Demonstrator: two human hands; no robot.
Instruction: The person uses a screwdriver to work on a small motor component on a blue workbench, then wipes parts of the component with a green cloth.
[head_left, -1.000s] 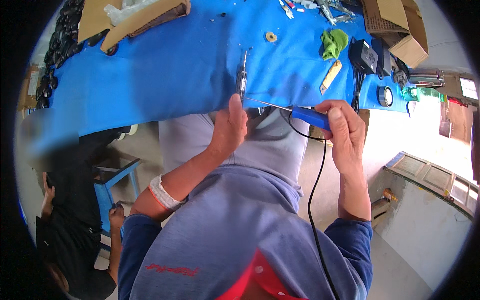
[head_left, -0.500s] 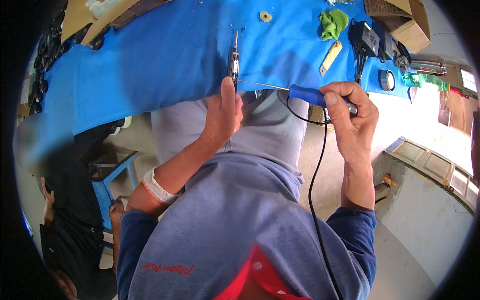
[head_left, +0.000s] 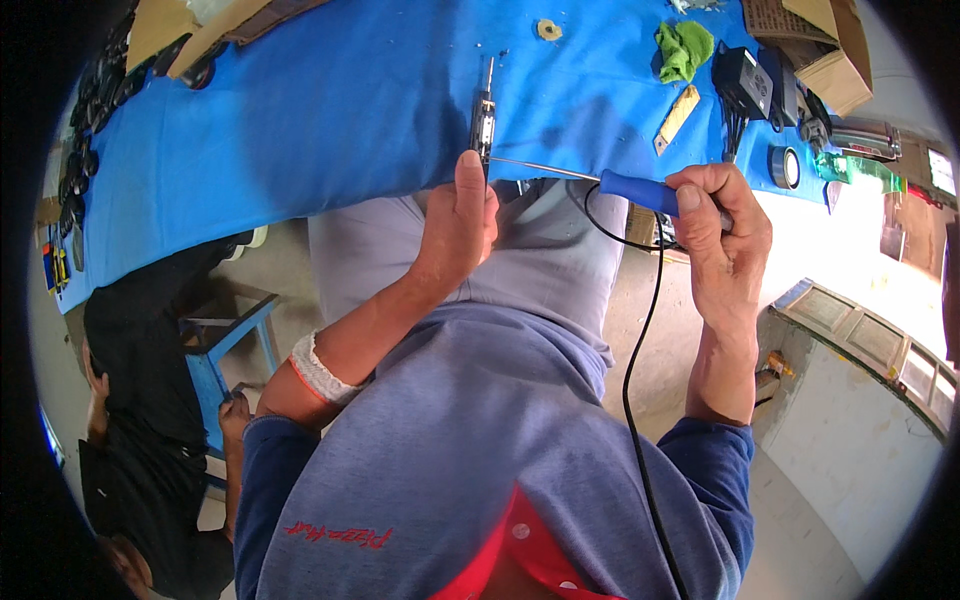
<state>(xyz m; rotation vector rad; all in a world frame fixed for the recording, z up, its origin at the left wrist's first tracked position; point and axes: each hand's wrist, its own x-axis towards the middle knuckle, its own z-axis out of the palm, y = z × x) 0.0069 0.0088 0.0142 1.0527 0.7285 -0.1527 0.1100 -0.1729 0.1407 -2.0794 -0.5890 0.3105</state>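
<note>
My left hand (head_left: 458, 225) grips a narrow dark device (head_left: 484, 128) with light metal parts and a thin shaft pointing to the table's far side. Its thumb lies along the near end, and the palm hides the rest. My right hand (head_left: 728, 240) is closed round the blue handle of a screwdriver (head_left: 640, 189), held nearly level. The screwdriver's thin blade reaches left to the device's side, just above my left thumb; whether the tip touches it, I cannot tell. A black cable (head_left: 634, 390) loops below the screwdriver and runs down over my shirt.
The table has a blue cloth (head_left: 330, 110). A green rag (head_left: 684, 50), a yellowish strip (head_left: 677, 119), black adapters (head_left: 743, 82), a tape roll (head_left: 785, 167) and a cardboard box (head_left: 825, 60) lie right. Black round parts (head_left: 75, 180) line the left edge. Another person (head_left: 150, 420) is at left.
The whole view has shifted a little, so the table's things and both hands appear farther right. Device and screwdriver keep about the same position relative to each other.
</note>
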